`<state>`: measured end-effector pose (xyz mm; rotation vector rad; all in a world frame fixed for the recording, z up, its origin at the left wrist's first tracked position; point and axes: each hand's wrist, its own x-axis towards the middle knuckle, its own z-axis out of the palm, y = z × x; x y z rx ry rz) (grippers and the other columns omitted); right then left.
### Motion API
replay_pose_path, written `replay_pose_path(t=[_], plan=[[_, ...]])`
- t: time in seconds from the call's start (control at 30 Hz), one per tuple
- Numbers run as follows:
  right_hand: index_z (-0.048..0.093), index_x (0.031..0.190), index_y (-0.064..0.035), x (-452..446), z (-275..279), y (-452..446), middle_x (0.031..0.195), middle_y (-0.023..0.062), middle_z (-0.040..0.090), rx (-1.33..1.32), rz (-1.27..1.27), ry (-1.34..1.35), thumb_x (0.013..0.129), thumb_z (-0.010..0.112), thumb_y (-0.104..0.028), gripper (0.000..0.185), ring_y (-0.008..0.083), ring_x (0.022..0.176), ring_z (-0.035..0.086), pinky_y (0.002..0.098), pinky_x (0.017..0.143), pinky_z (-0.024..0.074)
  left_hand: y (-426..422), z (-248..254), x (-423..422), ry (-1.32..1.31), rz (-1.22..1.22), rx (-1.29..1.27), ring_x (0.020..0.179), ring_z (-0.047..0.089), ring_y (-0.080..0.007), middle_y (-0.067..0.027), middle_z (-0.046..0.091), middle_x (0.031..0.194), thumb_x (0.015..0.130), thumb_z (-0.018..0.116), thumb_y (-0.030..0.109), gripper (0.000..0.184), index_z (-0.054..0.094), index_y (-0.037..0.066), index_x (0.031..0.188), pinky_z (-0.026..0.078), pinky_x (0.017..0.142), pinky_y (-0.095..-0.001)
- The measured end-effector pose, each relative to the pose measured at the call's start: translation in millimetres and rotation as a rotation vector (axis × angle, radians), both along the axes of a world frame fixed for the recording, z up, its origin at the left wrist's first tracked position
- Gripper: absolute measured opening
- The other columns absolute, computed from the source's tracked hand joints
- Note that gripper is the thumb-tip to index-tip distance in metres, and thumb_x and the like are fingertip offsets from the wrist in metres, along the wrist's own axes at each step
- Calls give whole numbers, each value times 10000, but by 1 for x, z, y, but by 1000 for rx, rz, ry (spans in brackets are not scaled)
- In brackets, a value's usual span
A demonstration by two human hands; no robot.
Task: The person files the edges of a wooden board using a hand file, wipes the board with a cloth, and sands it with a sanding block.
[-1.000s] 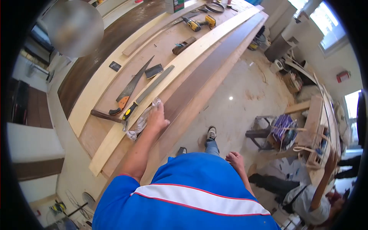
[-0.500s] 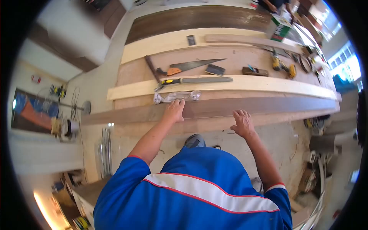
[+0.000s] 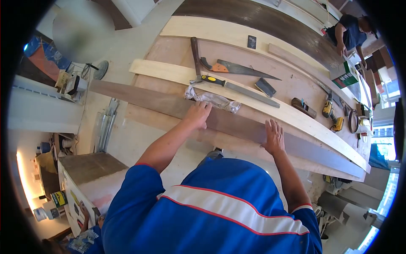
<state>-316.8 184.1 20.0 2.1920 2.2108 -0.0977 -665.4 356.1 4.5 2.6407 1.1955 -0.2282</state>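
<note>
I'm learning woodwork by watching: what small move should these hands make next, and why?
Perhaps close the left hand on the crumpled whitish cloth: it lies just beyond that hand, while the right hand, spread over the long brown wooden board, could steady the board.

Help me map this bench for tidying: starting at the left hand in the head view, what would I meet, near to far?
Left hand, crumpled cloth, file with a yellow-and-black handle, handsaw, far pale board, broad dark panel.

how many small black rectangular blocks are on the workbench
2: one block on the pale board beyond the saw, the other block between the saw and the file. Others may be hidden behind the green-and-white tin.
</note>
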Motion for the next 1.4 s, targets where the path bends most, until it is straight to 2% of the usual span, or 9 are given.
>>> replay_pose_path(t=[0.1, 0.27, 0.47, 0.67, 0.77, 1.03, 1.13, 1.3, 1.4], plan=[[355, 1535, -73, 16, -10, 17, 1399, 150, 535, -286, -54, 174, 540, 987, -306, 1201, 369, 1343, 489, 532, 1138, 367, 2, 2, 0, -24, -23, -22, 1285, 512, -392, -215, 525, 1344, 572, 954, 243, 1062, 418, 10, 1459, 487, 1048, -473], [381, 1519, -65, 12, -1, 22, 1283, 148, 567, -284, -53, 118, 502, 997, -311, 1215, 361, 1259, 520, 513, 1097, 394, -7, 10, -4, -101, 1, -10, 1327, 468, -402, -232, 482, 1387, 572, 941, 224, 1076, 413, 19, 1487, 443, 1081, -489], [399, 1504, -75, 20, 6, 4, 1174, 174, 588, -100, 41, 184, 543, 965, -240, 1127, 377, 1164, 560, 501, 1007, 452, -50, 16, -19, -225, 8, 388, 1260, 498, -393, -223, 499, 1327, 576, 912, 267, 1044, 437, 8, 1468, 444, 983, -504], [682, 929, -70, 49, -13, -8, 909, 170, 627, -366, 300, 356, 792, 759, -335, 308, 386, 863, 638, 502, 713, 535, -64, 29, -25, -147, 153, 400, 1122, 554, -358, -169, 573, 1224, 688, 773, 165, 604, 648, 32, 1264, 454, 899, -467], [631, 696, -69, 55, -8, -18, 823, 148, 594, -243, 272, 478, 878, 635, -365, 347, 364, 792, 624, 503, 649, 522, -67, 43, -18, -186, 138, 337, 1108, 579, -344, -141, 594, 1231, 711, 735, 151, 521, 681, 75, 1223, 450, 900, -484], [705, 800, -75, 157, 27, -70, 829, 116, 593, -146, 96, 372, 648, 868, -218, 266, 351, 817, 593, 490, 718, 490, -71, 55, 107, -226, 62, -294, 969, 678, -388, -187, 709, 1103, 809, 750, 399, 394, 739, 91, 1054, 502, 866, -504], [710, 824, -62, 197, 25, -93, 839, 114, 601, -130, 24, 363, 604, 905, -189, 321, 352, 835, 596, 485, 737, 491, -38, 31, 147, 78, 49, -599, 942, 695, -395, -202, 729, 1041, 825, 736, 492, 465, 749, 80, 1039, 540, 831, -481], [690, 833, -68, 214, 14, -112, 848, 116, 612, -57, -84, 414, 616, 903, -189, 328, 358, 838, 632, 479, 746, 507, -18, 8, 160, 36, 390, -103, 901, 708, -402, -236, 730, 955, 838, 730, 395, 365, 756, 40, 921, 559, 822, -495], [679, 830, -78, 210, 13, -113, 853, 113, 621, -40, -125, 402, 637, 890, -192, 308, 354, 820, 646, 479, 742, 512, -15, 0, 163, 54, 462, -95, 897, 723, -404, -250, 732, 920, 837, 717, 247, 252, 747, -1, 870, 567, 837, -486]])
